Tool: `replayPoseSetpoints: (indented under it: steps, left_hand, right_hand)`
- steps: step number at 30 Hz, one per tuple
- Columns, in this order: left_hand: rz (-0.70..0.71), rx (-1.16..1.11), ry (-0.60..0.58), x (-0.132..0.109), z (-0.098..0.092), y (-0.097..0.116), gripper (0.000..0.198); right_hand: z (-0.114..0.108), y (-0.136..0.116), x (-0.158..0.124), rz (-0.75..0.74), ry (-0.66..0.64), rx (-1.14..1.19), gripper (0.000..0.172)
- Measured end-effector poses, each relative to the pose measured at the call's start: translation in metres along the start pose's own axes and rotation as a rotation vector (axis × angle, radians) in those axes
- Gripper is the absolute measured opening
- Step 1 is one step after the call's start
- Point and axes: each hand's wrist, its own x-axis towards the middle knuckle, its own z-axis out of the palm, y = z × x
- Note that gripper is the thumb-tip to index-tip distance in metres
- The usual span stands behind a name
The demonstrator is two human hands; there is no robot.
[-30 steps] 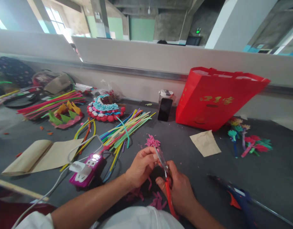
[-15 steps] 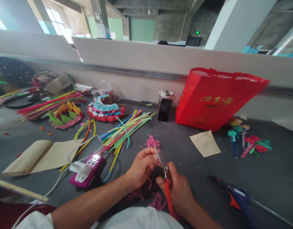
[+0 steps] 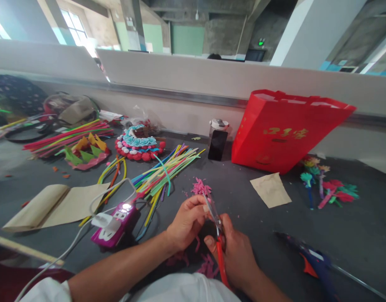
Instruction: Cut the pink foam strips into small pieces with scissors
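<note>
My right hand point(image 3: 239, 251) is wrapped round the red handles of a pair of scissors point(image 3: 221, 247), blades pointing up and left. The tips reach the fingers of my left hand point(image 3: 186, 222), which is closed in a pinch. Pink material shows at those fingertips, and a narrow pink strip point(image 3: 198, 243) hangs below the hand; the fingers hide most of what they grip. Just beyond the blades lies a small heap of cut pink pieces point(image 3: 199, 186). More pink strips point(image 3: 208, 265) lie close to my body, partly in shadow.
A purple power socket point(image 3: 112, 230) with a white plug and cable stands left of my forearm. Coloured stems point(image 3: 167, 172), a phone point(image 3: 217, 144) and a red bag point(image 3: 283, 130) are farther back. At right lie a glue gun point(image 3: 315, 256), brown paper point(image 3: 270, 190) and paper-like flowers point(image 3: 335, 191).
Hardly anything differs. My right thumb and the scissor handles have shifted very slightly to the left; my left hand stays at the blade tips.
</note>
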Motion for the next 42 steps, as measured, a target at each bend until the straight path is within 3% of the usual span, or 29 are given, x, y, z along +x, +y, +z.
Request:
replayPoseSetpoints:
  steps: [19,31,42]
  left_hand:
    - [0.013,-0.009,-0.012,-0.0013,0.0004,-0.0024,0.006]
    - [-0.021,-0.026,-0.005,-0.0024,0.0009,-0.0047,0.008]
    - [-0.031,-0.037,0.006,-0.0037,0.0039,-0.0052,0.009]
  right_hand:
    - [0.0054,0.0042,-0.0011,0.051,-0.047,0.183,0.021]
    - [0.0016,-0.0001,0.0024,0.010,0.001,-0.006,0.022]
    - [0.0032,0.0001,0.0006,0.067,-0.034,0.174,0.019]
